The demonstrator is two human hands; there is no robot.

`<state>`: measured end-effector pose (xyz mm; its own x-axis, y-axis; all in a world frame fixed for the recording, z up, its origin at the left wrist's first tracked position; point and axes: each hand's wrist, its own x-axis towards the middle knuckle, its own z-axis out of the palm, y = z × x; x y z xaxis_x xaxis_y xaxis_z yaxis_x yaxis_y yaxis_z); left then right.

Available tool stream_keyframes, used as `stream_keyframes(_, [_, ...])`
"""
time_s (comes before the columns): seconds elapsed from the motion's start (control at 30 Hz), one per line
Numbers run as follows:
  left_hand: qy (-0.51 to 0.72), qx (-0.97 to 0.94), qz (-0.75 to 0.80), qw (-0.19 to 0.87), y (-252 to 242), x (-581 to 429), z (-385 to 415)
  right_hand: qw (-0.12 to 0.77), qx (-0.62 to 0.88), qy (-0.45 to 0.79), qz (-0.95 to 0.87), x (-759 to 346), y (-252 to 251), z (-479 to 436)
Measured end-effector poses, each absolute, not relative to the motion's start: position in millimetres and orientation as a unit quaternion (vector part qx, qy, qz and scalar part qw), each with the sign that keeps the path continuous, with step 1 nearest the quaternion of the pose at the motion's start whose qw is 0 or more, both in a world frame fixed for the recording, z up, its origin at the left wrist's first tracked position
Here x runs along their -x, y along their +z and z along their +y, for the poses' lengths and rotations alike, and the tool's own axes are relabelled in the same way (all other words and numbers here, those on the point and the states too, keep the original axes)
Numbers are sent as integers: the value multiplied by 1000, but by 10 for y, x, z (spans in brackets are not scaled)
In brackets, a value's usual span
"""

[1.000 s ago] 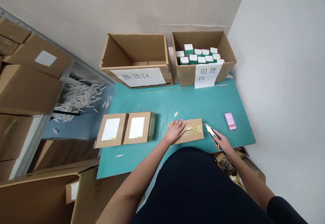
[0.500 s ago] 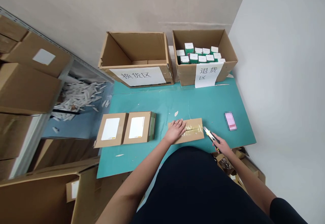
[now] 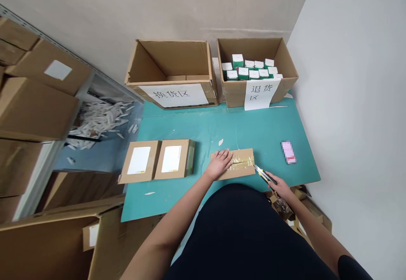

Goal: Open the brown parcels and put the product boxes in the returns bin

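A flat brown parcel (image 3: pixel 239 165) sealed with clear tape lies near the front edge of the teal table (image 3: pixel 228 127). My left hand (image 3: pixel 218 163) rests flat on its left end, fingers stretched out. My right hand (image 3: pixel 279 185) is closed round a yellow and black utility knife (image 3: pixel 264 174), whose tip sits at the parcel's near right corner.
Two brown parcels with white labels (image 3: pixel 158 160) lie to the left. At the back stand an open carton with a paper sign (image 3: pixel 173 72) and another carton holding green and white boxes (image 3: pixel 255 70). A pink item (image 3: pixel 288 151) lies right. Shelves with cartons (image 3: pixel 34 98) stand left.
My right hand has drawn the knife toward me along the parcel's right end, from the far right corner to the near one. The left hand has stayed put.
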<state>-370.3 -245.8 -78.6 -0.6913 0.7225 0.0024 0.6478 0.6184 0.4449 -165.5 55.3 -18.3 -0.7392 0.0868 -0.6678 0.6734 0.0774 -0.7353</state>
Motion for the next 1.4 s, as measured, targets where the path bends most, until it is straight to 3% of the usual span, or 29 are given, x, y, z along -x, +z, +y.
stream_keyframes(0.33, [262,-371,879,143,-698,3733,-2479,110,-284,-587,750,1681,-320,642])
stream_keyframes(0.57, [224,-386,875,189,-587,3769,-2500,98,-295,-576,756,1817,-560,592])
stream_keyframes(0.87, [214,-311,914,146,-598,3640,-2533,31,-267,-496,826,1889,-842,587])
stream_keyframes(1.13, [374,-54,919,113,-702,3450,-2781,-5,-304,-371,877,2128,-1319,765])
stream_keyframes(1.4, [492,115,840,199,-876,3356,-2975,17,-338,-264,903,2431,-1665,765])
